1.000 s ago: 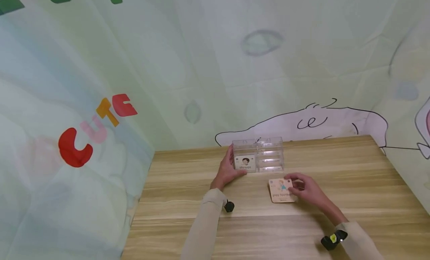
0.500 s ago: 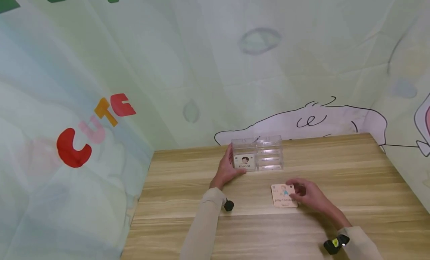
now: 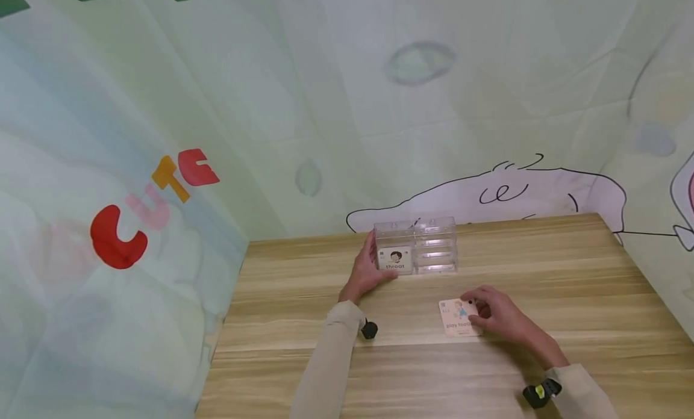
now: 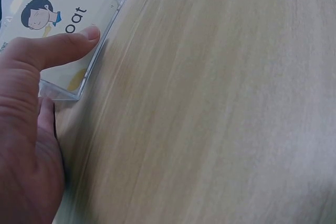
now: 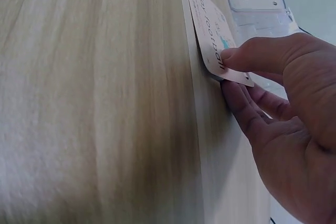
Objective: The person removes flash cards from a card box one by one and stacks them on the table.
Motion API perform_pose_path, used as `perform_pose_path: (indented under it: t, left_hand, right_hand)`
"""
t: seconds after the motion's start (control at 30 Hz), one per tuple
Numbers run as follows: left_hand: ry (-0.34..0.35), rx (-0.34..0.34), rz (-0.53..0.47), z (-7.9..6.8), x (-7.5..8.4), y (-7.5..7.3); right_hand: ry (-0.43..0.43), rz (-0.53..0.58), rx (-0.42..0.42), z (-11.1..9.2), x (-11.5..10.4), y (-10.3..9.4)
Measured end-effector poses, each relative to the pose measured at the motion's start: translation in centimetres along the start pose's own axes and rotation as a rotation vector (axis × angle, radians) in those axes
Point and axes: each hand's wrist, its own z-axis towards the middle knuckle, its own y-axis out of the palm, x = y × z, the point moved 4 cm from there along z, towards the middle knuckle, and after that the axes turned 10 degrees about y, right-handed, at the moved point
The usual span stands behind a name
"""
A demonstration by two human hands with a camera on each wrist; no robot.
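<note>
1. Right hand [image 3: 499, 313] pinches football card [image 3: 456, 318], near side of clear rack [image 3: 436, 251]; only right wrist view shows fingers [image 5: 242, 107] underneath.
2. Left hand [image 3: 366, 276] grips rack's left side; left wrist view: thumb across throat card [image 3: 395, 260].
3. Table [image 3: 542, 262] extends right; back edge behind rack.

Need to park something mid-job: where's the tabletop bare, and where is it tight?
Bare table: left of the left sleeve; between that sleeve and the right hand, nearer than the play football card; and from that hand to the right edge. Crowded: around the clear rack, gripped by the left hand; the gap between rack and card is narrow.
</note>
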Motion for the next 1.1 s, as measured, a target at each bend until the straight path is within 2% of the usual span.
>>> perform_pose_path:
  t: [0.1, 0.23, 0.5, 0.67, 1.1]
  left_hand:
    - [-0.004, -0.019, 0.004, -0.2, 1.2, -0.3]
    - [0.002, -0.035, 0.009, -0.2, 1.3, -0.4]
    - [-0.005, -0.008, 0.027, 0.5, -2.9, 0.4]
    - [-0.022, -0.017, 0.025, 0.7, -3.4, 0.3]
    - [-0.051, -0.033, 0.040, 0.7, -3.4, 0.4]
  right_hand:
    - [-0.006, -0.023, 0.008, -0.1, -0.2, -0.1]
    - [-0.007, -0.047, 0.020, -0.3, -0.5, -0.2]
    - [0.034, -0.078, 0.019, -0.5, -0.5, -0.3]
    - [0.019, -0.092, 0.021, -0.5, -0.4, -0.2]
    - [0.041, -0.111, 0.021, -0.5, -0.2, 0.0]
